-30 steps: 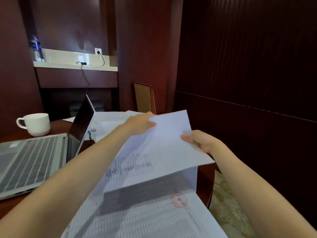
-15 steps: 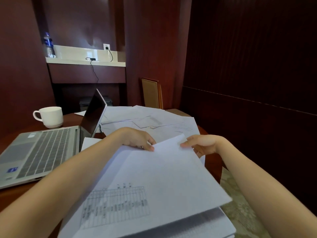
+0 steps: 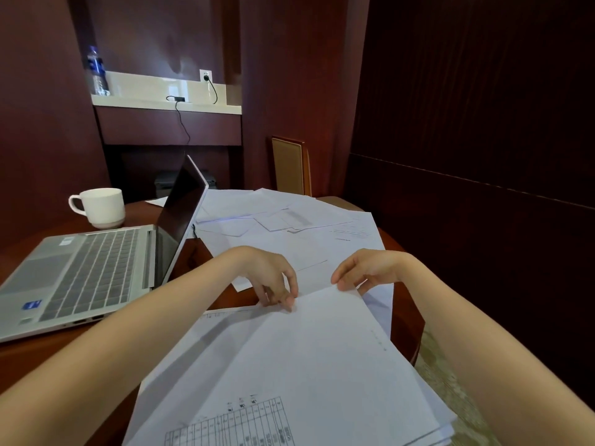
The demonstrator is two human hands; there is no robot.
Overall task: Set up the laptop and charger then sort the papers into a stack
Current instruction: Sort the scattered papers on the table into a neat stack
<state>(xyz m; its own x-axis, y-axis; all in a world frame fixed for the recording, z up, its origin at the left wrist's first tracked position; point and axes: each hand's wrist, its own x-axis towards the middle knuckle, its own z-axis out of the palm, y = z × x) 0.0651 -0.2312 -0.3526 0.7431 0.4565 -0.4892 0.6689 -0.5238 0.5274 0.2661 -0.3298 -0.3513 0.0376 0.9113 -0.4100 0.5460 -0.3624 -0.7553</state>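
Observation:
A white sheet with a printed table (image 3: 309, 365) lies on top of a paper stack (image 3: 441, 416) at the near edge of the table. My left hand (image 3: 273, 278) pinches the sheet's far edge with its fingertips. My right hand (image 3: 367, 272) touches the far right corner of the same sheet. Several loose papers (image 3: 289, 226) are spread over the table beyond my hands. A silver laptop (image 3: 96, 262) stands open at the left, its screen dark. The charger cable (image 3: 183, 120) hangs from a wall outlet (image 3: 205, 75) above the shelf.
A white cup (image 3: 103, 207) stands behind the laptop. A water bottle (image 3: 96, 72) stands on the pale shelf (image 3: 167, 106) at the back. A chair back (image 3: 289, 165) rises beyond the round wooden table (image 3: 405, 304). Patterned carpet (image 3: 450, 378) lies at the right.
Both hands have brought the top sheet down from the air onto the near stack. My view has tilted down, showing more of the loose papers beyond.

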